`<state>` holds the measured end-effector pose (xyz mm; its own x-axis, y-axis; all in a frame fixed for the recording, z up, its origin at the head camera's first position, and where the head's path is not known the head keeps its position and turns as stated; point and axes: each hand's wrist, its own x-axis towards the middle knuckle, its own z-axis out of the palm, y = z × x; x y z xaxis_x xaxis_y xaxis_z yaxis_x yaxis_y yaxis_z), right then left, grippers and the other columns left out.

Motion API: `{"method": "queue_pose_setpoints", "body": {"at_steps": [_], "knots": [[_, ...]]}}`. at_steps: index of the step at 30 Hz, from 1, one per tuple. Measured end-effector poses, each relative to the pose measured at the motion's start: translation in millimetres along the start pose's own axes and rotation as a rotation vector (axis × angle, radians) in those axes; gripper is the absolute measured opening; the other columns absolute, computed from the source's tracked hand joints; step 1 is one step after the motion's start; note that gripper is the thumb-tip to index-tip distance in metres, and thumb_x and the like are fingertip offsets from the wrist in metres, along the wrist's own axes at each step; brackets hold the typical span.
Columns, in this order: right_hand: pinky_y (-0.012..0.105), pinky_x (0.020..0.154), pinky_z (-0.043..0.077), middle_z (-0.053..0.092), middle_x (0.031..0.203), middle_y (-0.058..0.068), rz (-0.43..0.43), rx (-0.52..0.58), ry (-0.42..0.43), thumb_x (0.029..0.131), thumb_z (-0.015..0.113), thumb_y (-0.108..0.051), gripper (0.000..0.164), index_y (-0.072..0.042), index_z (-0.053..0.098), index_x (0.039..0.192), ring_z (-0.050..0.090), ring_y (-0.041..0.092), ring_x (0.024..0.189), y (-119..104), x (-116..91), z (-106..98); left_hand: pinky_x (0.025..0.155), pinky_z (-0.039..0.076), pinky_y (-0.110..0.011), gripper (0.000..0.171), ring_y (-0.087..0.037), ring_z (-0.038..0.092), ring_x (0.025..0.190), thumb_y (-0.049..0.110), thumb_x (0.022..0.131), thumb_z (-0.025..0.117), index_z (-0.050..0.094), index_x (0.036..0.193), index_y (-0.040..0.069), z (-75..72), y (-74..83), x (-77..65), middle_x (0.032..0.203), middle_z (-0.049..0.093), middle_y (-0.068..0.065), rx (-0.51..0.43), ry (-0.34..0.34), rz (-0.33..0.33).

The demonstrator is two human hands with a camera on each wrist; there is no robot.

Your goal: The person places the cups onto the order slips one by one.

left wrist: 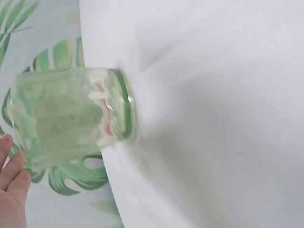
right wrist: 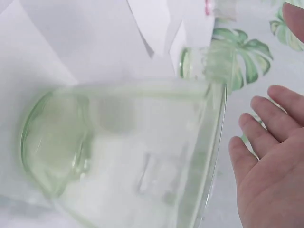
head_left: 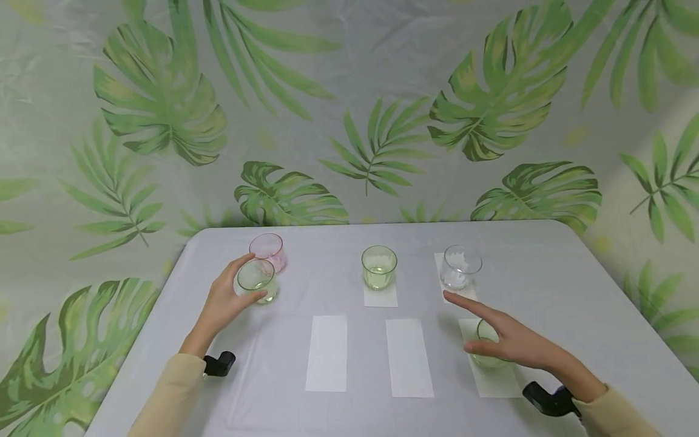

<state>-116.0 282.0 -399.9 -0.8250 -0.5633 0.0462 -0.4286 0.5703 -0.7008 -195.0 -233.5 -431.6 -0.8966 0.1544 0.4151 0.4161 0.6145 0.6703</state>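
Note:
My left hand [head_left: 228,300] is spread around a pale green glass [head_left: 256,277] at the left of the table, thumb in front and a finger near the rim. In the left wrist view the fingers [left wrist: 14,173] lie relaxed beside the rim of that glass [left wrist: 71,114]. A pink glass [head_left: 269,244] stands just behind it. With fingers straight and thumb apart, my right hand [head_left: 513,340] hovers over another green glass [head_left: 487,362], partly hiding it. In the right wrist view a gap shows between the fingers [right wrist: 263,137] and this glass [right wrist: 137,152].
A green glass [head_left: 379,267] stands at back centre on a white paper strip [head_left: 381,299]. At back right a clear glass [head_left: 461,267] stands on another strip. Two bare strips, one left [head_left: 326,353] and one centre [head_left: 409,358], lie in front. Leaf-patterned cloth [head_left: 377,152] hangs behind.

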Motion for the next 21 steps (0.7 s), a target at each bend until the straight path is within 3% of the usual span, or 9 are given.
{"method": "queue_pose_setpoints", "body": {"at_steps": [7, 10, 15, 21], "knots": [[0.038, 0.105, 0.038, 0.03, 0.153, -0.004, -0.012, -0.012, -0.015, 0.09, 0.068, -0.032, 0.074, -0.023, 0.029, 0.152, 0.027, 0.006, 0.137, -9, 12, 14, 0.105, 0.034, -0.055, 0.08, -0.043, 0.04, 0.126, 0.006, 0.072, 0.083, 0.041, 0.139, -0.003, -2.9, -15.0, -3.1, 0.137, 0.044, -0.025, 0.009, -0.009, -0.044], [0.033, 0.107, 0.035, 0.028, 0.154, -0.003, -0.027, 0.027, -0.031, 0.089, 0.068, -0.031, 0.075, -0.021, 0.028, 0.152, 0.026, 0.01, 0.139, -11, 17, 19, 0.107, 0.034, -0.049, 0.08, -0.043, 0.039, 0.128, 0.006, 0.074, 0.082, 0.039, 0.14, -0.005, -2.0, -19.5, -4.2, 0.139, 0.042, -0.025, -0.022, -0.03, -0.072], [0.038, 0.109, 0.033, 0.026, 0.155, -0.003, -0.037, 0.049, -0.051, 0.089, 0.069, -0.032, 0.077, -0.021, 0.027, 0.152, 0.025, 0.015, 0.14, -15, 24, 29, 0.107, 0.034, -0.039, 0.081, -0.041, 0.04, 0.128, 0.006, 0.075, 0.081, 0.037, 0.142, -0.004, 1.2, -25.1, -5.4, 0.141, 0.04, -0.023, -0.065, -0.052, -0.111], [0.041, 0.11, 0.031, 0.026, 0.155, -0.001, -0.048, 0.059, -0.059, 0.089, 0.07, -0.027, 0.077, -0.019, 0.027, 0.152, 0.025, 0.023, 0.14, -15, 28, 40, 0.106, 0.035, -0.041, 0.079, -0.04, 0.041, 0.128, 0.007, 0.077, 0.08, 0.037, 0.143, -0.001, 4.1, -27.3, -5.5, 0.141, 0.041, -0.023, -0.105, -0.058, -0.147]]}}
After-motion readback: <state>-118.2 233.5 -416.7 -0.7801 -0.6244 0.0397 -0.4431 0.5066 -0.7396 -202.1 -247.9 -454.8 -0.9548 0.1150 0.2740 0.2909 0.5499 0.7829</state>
